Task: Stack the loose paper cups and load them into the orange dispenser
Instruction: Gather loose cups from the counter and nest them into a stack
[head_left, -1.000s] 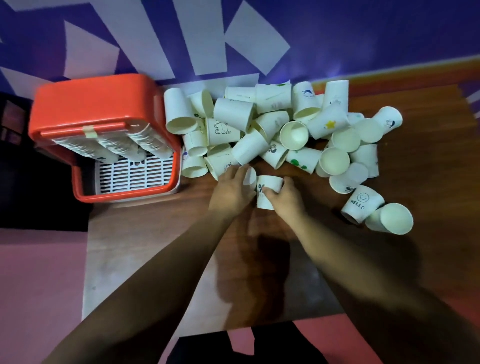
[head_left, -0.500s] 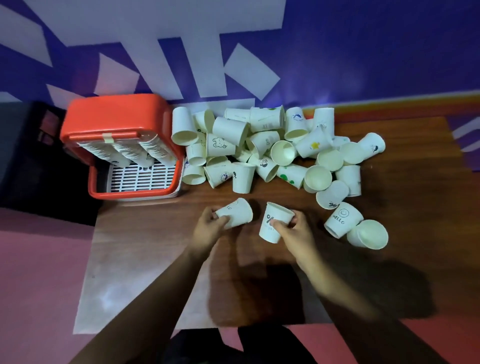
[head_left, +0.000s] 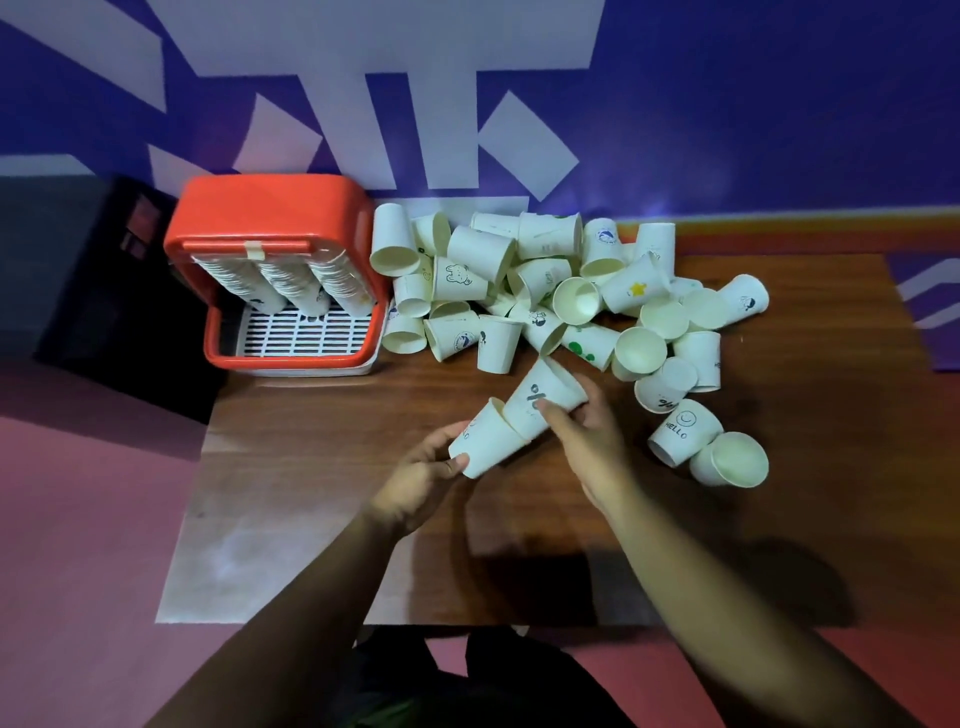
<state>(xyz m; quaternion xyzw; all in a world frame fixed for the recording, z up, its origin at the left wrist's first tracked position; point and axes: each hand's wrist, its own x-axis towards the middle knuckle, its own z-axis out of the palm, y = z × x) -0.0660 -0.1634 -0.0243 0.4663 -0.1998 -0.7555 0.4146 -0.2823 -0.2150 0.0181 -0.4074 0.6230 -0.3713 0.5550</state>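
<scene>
On the wooden table (head_left: 322, 441), seen from above the person's forearms, two cups are being brought together near the middle. Left hand (head_left: 421, 478): fingers and thumb curl round the narrow base end of the near cup (head_left: 483, 441), which lies tilted with its mouth pointing up and to the right. Right hand (head_left: 587, 441): fingers and thumb curl round the percent cup (head_left: 550, 389), a white cup bearing a dark percent sign, held at the same slant. The base of the percent cup sits at the mouth of the near cup and appears partly pushed in; how deep cannot be told.

Behind the hands, the pile of loose cups (head_left: 540, 280) spreads along the foot of the blue wall (head_left: 779, 104), most lying on their sides, some mouth-up, several printed with small drawings. A HELLO cup (head_left: 683, 428) lies on its side at the right edge of the pile, just beside the right hand's wrist side but apart from it.

At the back left corner stands the orange dispenser (head_left: 270, 213), touching the pile's left edge. Three stacked columns (head_left: 306, 280) of cups hang inside it above a white slotted tray (head_left: 306, 332).
</scene>
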